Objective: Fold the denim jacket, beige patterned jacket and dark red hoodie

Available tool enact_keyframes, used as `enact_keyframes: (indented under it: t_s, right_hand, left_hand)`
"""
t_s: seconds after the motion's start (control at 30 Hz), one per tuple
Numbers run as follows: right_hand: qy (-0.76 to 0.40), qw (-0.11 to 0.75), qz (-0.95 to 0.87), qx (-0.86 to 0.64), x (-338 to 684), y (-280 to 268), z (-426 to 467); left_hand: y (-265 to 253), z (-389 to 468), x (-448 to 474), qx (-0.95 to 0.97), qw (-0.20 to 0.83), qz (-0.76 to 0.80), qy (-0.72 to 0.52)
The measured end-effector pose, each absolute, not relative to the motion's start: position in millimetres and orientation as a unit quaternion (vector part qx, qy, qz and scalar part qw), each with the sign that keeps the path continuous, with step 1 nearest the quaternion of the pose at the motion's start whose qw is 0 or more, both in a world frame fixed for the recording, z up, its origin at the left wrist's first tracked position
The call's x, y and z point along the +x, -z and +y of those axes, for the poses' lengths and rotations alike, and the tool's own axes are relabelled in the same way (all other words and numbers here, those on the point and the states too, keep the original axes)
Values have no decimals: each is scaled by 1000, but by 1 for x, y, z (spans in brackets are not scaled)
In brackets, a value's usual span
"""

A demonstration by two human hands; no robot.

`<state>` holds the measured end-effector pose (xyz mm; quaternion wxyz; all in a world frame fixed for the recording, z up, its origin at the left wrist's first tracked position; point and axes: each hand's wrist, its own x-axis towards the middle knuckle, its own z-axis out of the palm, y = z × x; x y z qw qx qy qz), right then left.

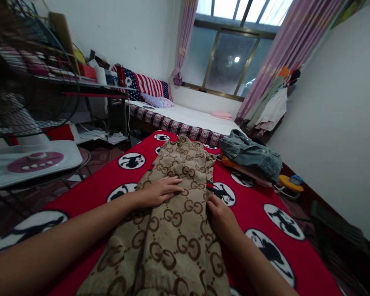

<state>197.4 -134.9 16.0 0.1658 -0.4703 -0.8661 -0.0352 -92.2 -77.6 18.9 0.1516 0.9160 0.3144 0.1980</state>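
A tan garment (pixel 180 224) with a brown interlocking-letter pattern lies lengthwise in front of me, folded into a long strip. Its near end has a gathered hem, and a green and red stripe shows at its right edge. My left hand (pixel 160 191) rests flat on the middle of the cloth, fingers stretched out to the right. At the right edge, just below the stripe, my right hand (pixel 220 211) has its fingers curled on the fabric. The fingertips there are partly hidden. Beneath the garment is a red cover (pixel 94 197) with white circles and black figures.
Folded denim clothes (pixel 251 154) sit in a pile at the right. A fan (pixel 33 152) stands at the left, near a cluttered desk (pixel 92 84). A bed (pixel 191 117) lies beyond, under the window. A yellow stool (pixel 291 183) is by the right wall.
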Motion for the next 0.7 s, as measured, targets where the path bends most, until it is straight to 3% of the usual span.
enact_keyframes:
  t_s: [0.13,0.4,0.57,0.7]
  right_hand:
    - [-26,159,-904,-396,230,-16,-161]
    - [-44,142,-942,-301,237,-37,-189]
    - [-96,68,-962,-246,205,-51,-168]
    - [-145,95,-952,-251,193,-29,-155]
  left_hand:
    - [-37,-91,-129,929,161,300,-144]
    - [-67,-138,-187,943,154,293,-32]
    - [-75,-159,-175,954,170,243,-36]
    - [-62,-164,-167,962,201,170,-68]
